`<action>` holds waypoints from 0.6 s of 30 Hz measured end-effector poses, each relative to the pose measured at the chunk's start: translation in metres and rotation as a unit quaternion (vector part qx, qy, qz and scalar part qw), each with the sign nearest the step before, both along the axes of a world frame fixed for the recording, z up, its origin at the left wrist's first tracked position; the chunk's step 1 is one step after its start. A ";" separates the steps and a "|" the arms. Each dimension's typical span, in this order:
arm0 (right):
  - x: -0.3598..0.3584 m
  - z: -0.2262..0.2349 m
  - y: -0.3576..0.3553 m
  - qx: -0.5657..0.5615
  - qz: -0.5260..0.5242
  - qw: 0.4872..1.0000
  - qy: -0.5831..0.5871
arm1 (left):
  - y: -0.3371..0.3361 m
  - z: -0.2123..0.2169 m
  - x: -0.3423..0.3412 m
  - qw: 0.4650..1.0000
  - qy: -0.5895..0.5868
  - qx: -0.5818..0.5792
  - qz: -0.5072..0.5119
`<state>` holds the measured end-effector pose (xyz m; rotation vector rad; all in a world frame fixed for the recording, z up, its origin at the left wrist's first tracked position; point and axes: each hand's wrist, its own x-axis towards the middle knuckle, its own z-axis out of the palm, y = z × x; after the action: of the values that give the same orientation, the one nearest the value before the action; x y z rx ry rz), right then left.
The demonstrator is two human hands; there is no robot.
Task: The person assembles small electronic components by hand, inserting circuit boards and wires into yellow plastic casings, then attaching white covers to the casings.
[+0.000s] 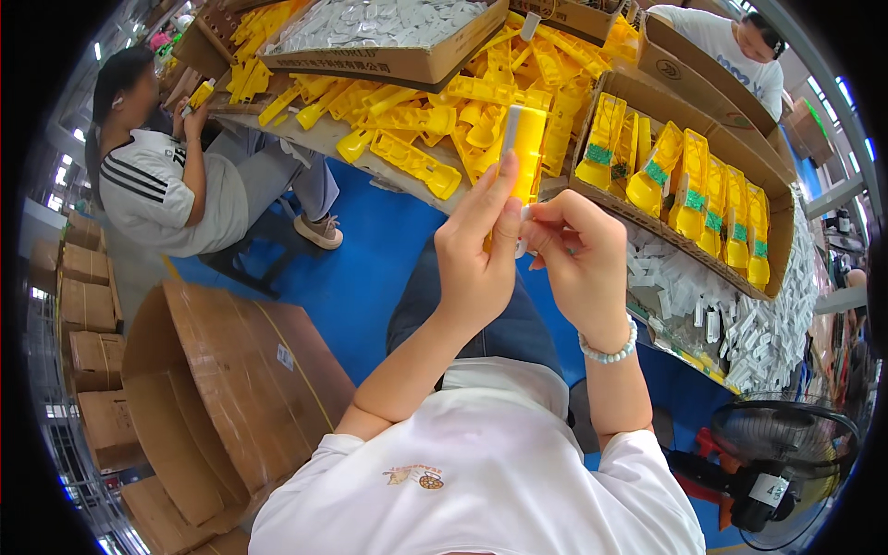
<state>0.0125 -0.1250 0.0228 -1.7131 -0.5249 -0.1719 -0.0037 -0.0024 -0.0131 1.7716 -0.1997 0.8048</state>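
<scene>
Upright in front of my chest is a yellow plastic housing [529, 148] with a whitish strip [511, 129] along its left side. My left hand [481, 245] is closed around its lower half, the thumb lying across the front. At the lower end my right hand [581, 250] pinches with thumb and forefinger, touching the housing beside my left thumb. A small white piece [522, 246] shows between the two hands; my fingers hide most of it. Behind the hands, loose yellow housings [416, 166] lie heaped on the workbench.
A carton [777, 277] at the right holds a row of yellow housings with green circuit boards. Small white parts [740, 324] lie heaped beyond it. Another carton [444, 65] holds silvery pieces. A fan [777, 462], a large open box [250, 370] and a seated co-worker [176, 194] are around me.
</scene>
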 end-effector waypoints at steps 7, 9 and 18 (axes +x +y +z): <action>-0.014 -0.012 -0.009 0.010 -0.108 0.981 -0.161 | -0.001 -0.003 0.008 0.867 0.119 -0.413 -0.254; -0.017 -0.026 -0.011 0.073 -0.139 0.983 -0.095 | 0.000 -0.002 0.011 0.796 0.091 -0.502 -0.326; -0.007 -0.026 -0.009 0.078 -0.007 0.996 0.031 | -0.005 -0.010 0.007 0.845 0.082 -0.439 -0.294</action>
<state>0.0051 -0.1342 -0.0036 -1.5643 -0.4413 -0.1645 0.0030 -0.0072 -0.0226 0.8088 -0.1998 0.2059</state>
